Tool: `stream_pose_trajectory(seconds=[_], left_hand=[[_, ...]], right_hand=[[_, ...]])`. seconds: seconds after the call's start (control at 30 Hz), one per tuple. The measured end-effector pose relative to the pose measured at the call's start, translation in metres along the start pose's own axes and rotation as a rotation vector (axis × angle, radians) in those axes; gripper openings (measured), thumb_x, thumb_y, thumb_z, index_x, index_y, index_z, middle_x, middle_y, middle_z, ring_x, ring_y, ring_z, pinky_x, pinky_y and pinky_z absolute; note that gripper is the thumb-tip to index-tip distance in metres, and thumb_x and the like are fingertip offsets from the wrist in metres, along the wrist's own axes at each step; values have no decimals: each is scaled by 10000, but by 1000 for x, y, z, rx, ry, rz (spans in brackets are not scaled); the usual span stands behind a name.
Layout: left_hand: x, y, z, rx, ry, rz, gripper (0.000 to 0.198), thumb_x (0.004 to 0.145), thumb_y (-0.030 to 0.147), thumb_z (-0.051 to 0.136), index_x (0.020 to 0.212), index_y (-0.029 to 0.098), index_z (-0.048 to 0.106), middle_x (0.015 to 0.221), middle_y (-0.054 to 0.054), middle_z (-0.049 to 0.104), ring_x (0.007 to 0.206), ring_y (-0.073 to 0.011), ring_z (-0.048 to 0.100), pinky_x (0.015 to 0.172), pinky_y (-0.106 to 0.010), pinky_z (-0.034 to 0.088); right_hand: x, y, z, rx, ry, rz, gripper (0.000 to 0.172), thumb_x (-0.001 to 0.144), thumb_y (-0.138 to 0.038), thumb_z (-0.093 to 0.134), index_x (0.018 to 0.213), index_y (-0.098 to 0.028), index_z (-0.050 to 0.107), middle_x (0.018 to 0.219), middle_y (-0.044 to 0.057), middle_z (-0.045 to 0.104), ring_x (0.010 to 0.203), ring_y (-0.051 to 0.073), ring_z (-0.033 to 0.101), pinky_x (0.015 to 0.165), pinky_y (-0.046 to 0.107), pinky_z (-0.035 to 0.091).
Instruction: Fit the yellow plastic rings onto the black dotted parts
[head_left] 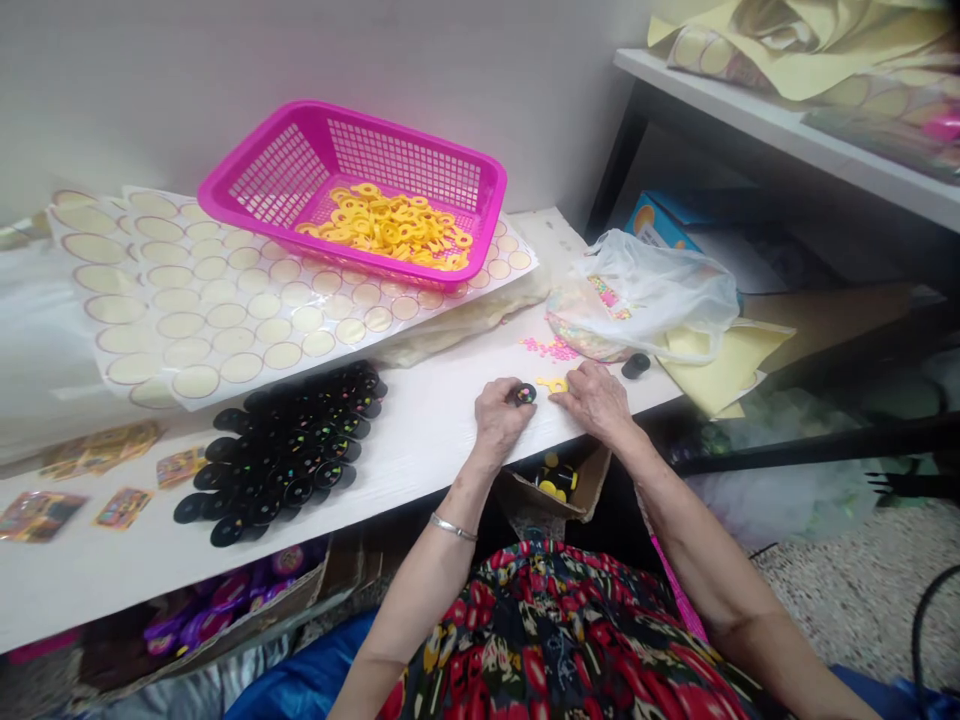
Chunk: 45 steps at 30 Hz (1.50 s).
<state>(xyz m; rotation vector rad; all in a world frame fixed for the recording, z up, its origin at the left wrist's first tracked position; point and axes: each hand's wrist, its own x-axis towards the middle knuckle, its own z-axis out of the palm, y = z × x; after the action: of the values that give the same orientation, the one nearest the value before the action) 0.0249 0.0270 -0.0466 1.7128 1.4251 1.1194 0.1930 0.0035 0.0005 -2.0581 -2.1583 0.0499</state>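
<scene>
A white tabletop (427,420) runs along a pale wall (540,80), where a person in a flowered garment (540,640) works with both bare hands near the front edge. The left hand (496,422) is closed around a small black container (526,394), its round end turned up and showing specks of colour. The right hand (600,402) pinches a yellow ringed piece (555,385) at its fingertips, the narrow end pointing left toward the container (whether the two touch cannot be told).

Pink beads (549,348) lie scattered just beyond the hands, next to a clear plastic bag (652,285). Another black container (636,366) rests just right of the right hand, near the edge. Both forearms cross that front edge, with a cardboard box (592,485) directly below. To the left, a stretch of white surface separates the left hand from slanting rows of black containers (277,460). Farther back, a pink basket (491,215) of yellow pieces (390,228) sits on sticker sheets (176,325), well apart from both hands.
</scene>
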Motion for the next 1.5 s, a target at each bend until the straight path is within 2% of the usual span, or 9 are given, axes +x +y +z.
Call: stream_pose_trajectory(seconds=[0.17,0.33,0.47,0.6,0.73,0.9,1.1,1.3,1.5], left_hand=[[-1,0,-1,0,-7,-5,267,556,162,670,819,204,648,765,5,612,715,-143,538,673,-264,453],[-1,-5,0,-21,-28,0,305,547,177,695,846,207,645,810,4,623,743,-146,549,699,-272,458],[-1,-6,0,-20,-7,10,363,529,194,725,882,198,639,838,-7,626,770,-155,553,725,-284,458],[0,-1,-3,47,-16,39,266,541,230,738,786,203,639,784,-5,615,750,-157,536,704,-281,444],[-1,1,-4,72,-18,87,195,585,292,728,735,209,635,767,-8,616,764,-159,536,728,-281,429],[0,-2,-2,71,-9,64,160,591,253,711,722,209,632,776,-7,621,769,-160,540,725,-280,433],[0,-2,-1,22,17,17,132,585,171,662,709,195,625,793,-16,620,774,-161,551,736,-291,457],[-6,-2,-13,-400,23,-88,326,594,99,537,906,168,605,971,-46,578,805,-130,583,730,-257,491],[-5,10,-18,-589,-7,-217,274,671,288,641,894,131,620,741,-11,591,672,-102,551,639,-218,459]], right_hand=[[4,0,2,11,-43,12,242,836,-388,496,790,-171,593,907,106,555,881,235,492,668,318,352],[7,-5,-3,99,-68,-8,261,810,-409,527,931,-183,576,987,96,536,888,226,500,654,299,353],[12,-6,-2,143,-77,-6,184,820,-332,502,800,-170,586,917,90,543,823,201,509,648,291,352],[15,-7,3,451,44,44,176,764,-341,554,782,-171,598,792,35,536,708,158,496,631,274,372],[12,-22,-1,746,91,-60,194,734,-329,593,853,-176,607,804,14,532,645,123,478,607,254,386],[8,-39,-7,614,40,-155,125,747,-285,578,825,-194,610,798,8,506,708,134,483,621,245,370],[9,-41,-4,559,52,-180,84,745,-249,560,782,-186,601,792,10,484,695,133,472,626,243,367],[12,-45,-5,536,18,-147,70,730,-218,554,757,-174,601,768,5,457,633,118,455,595,241,357],[14,-48,-10,499,22,-169,83,747,-201,542,694,-164,593,742,7,441,647,119,451,606,242,347]])
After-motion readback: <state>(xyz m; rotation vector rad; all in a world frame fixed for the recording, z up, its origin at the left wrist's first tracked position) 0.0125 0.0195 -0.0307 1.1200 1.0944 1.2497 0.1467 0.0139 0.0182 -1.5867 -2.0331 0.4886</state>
